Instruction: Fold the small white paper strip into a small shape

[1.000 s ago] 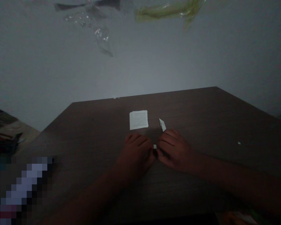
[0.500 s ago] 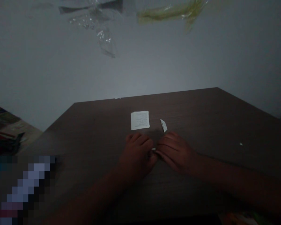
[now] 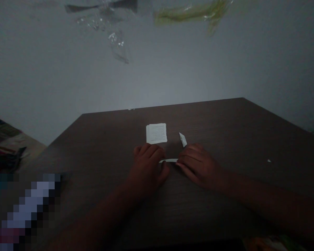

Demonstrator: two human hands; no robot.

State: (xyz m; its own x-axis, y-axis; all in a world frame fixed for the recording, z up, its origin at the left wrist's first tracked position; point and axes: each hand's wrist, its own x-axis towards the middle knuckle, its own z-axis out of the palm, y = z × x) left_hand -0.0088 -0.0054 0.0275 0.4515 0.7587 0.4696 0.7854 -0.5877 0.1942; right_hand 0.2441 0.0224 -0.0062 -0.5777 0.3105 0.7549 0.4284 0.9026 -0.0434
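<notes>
Both of the person's hands work above a dark wood-grain table (image 3: 107, 139), and between them runs a narrow pale strip (image 3: 171, 160), seemingly paper, bowed slightly upward in the middle. Taking that strip as the centre of the dial, the left hand (image 3: 148, 167) sits at 9 o'clock, fingers curled and closed on the strip's near-side end, with the thumb angled in below. The right hand (image 3: 197, 165) is at 3 o'clock, its fingers bunched together with the thumb, pinching the opposite end; how much of the strip lies inside either hand is hidden.

At 11 o'clock, just beyond the left hand's knuckles, a small stack of printed paper (image 3: 156, 133) lies flat, its edges a little uneven and its print too small to read. At 1 o'clock, near the right hand's fingers, rests a folded paper piece (image 3: 182, 139), slanted and pointed at its far end. Well out at 3 o'clock, past the right hand, is a tiny white scrap (image 3: 269, 160).

A pale wall (image 3: 157, 76) rises at 12 o'clock, bearing yellowish plastic (image 3: 189, 14) high up, while crinkled clear plastic (image 3: 117, 45) hangs at 11 o'clock
</notes>
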